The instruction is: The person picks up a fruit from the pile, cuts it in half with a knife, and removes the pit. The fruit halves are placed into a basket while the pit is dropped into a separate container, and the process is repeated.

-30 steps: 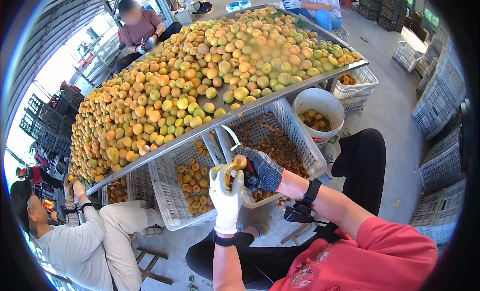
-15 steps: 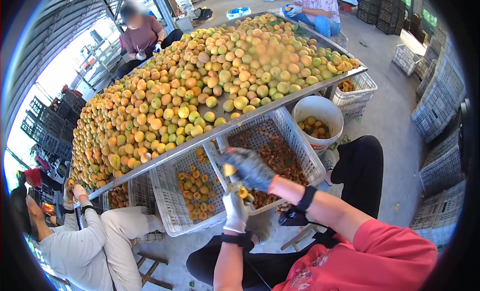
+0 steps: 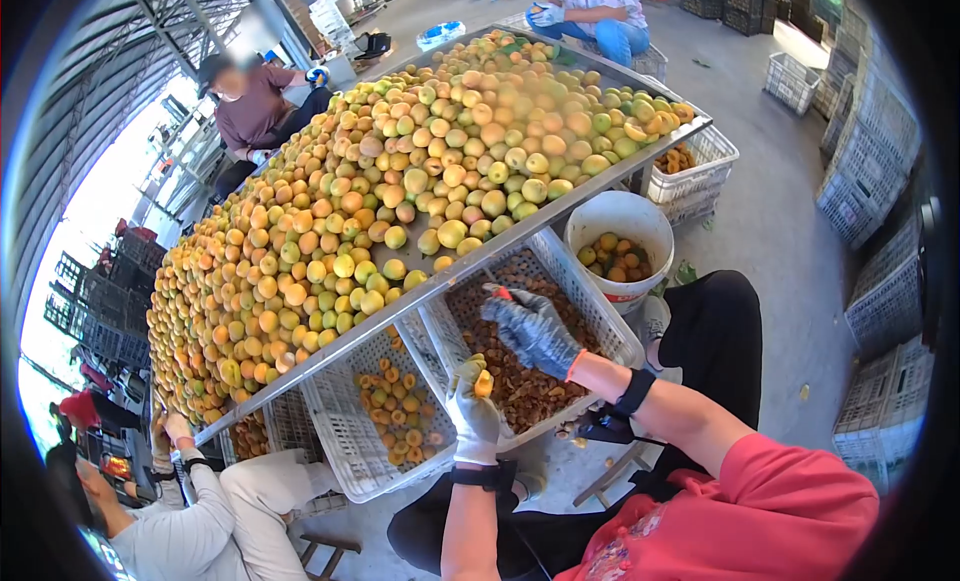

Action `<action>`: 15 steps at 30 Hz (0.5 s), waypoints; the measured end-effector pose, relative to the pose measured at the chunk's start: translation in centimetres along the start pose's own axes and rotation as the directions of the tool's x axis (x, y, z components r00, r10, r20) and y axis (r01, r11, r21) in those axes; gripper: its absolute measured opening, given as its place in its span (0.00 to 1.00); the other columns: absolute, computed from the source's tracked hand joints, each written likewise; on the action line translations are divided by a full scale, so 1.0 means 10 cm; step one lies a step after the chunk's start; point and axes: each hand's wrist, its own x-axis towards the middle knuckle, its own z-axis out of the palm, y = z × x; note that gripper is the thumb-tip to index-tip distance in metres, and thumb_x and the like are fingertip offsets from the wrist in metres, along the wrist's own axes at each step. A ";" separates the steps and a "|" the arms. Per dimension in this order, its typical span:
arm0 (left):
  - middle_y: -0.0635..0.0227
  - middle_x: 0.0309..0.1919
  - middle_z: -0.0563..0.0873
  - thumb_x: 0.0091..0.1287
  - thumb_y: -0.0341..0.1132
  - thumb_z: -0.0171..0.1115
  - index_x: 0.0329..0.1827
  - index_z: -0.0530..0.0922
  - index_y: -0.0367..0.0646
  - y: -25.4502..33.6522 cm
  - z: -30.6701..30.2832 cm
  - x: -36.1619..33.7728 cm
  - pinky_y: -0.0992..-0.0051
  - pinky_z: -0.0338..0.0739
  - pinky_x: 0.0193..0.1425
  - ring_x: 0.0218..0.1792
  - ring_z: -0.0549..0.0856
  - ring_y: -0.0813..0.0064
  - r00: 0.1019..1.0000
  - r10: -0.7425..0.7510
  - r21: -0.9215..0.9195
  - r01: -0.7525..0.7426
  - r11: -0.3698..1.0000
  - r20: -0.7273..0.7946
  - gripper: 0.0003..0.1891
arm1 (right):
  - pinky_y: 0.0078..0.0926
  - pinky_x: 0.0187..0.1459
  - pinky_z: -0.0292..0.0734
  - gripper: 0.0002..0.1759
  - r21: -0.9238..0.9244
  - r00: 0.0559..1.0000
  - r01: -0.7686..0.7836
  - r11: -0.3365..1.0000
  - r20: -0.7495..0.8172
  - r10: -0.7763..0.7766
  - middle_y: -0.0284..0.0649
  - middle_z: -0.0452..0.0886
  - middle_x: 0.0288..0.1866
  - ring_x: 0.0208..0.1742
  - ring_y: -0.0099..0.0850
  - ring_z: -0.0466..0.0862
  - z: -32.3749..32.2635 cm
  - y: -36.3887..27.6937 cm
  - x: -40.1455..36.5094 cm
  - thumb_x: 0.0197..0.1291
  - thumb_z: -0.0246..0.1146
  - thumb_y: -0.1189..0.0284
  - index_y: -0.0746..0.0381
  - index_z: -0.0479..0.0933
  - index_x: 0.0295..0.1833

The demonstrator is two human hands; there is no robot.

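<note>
My left hand, in a white glove, is closed around a piece of apricot. It is above the rim between two crates. My right hand, in a dark grey glove, is over the crate of brown pits. Its fingers are bent together, and a small red end shows at their tips; what it belongs to is hidden. Halved apricots lie in the white crate to the left. Beyond the crates, whole apricots are heaped on a metal-edged table.
A white bucket with some apricots stands right of the pit crate. Another crate is under the table corner. Co-workers sit at the left, far left and far side. Stacked crates line the right.
My right hand has moved away from my left, and the orange piece seen near its fingers no longer shows. My left hand still holds apricot. The whole view has shifted slightly.
</note>
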 end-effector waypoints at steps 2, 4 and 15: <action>0.67 0.35 0.80 0.67 0.32 0.56 0.43 0.77 0.39 0.18 0.14 -0.02 0.77 0.77 0.43 0.39 0.80 0.72 0.938 -0.343 -0.507 0.318 0.801 0.047 0.07 | 0.19 0.11 0.59 0.16 0.028 0.989 -0.143 0.989 -0.027 0.143 0.30 0.74 0.19 0.12 0.20 0.68 -0.30 -0.04 -0.01 0.63 0.63 0.60 0.61 0.77 0.48; 0.70 0.27 0.75 0.66 0.30 0.58 0.35 0.76 0.38 0.28 0.01 0.14 0.80 0.71 0.32 0.29 0.75 0.79 0.754 -0.619 -0.794 0.507 0.336 0.219 0.05 | 0.22 0.10 0.59 0.15 0.059 0.958 -0.283 0.957 -0.040 0.285 0.31 0.72 0.17 0.10 0.22 0.66 -0.50 -0.04 -0.03 0.62 0.63 0.59 0.60 0.77 0.42; 0.69 0.29 0.79 0.71 0.50 0.50 0.34 0.78 0.40 -0.26 -1.65 0.45 0.73 0.73 0.38 0.31 0.78 0.75 0.654 -0.480 -0.010 0.586 0.810 -0.585 0.21 | 0.22 0.09 0.57 0.14 0.095 0.933 -0.217 0.971 -0.273 0.236 0.31 0.67 0.15 0.08 0.22 0.62 -1.53 0.10 -0.16 0.61 0.61 0.58 0.58 0.74 0.37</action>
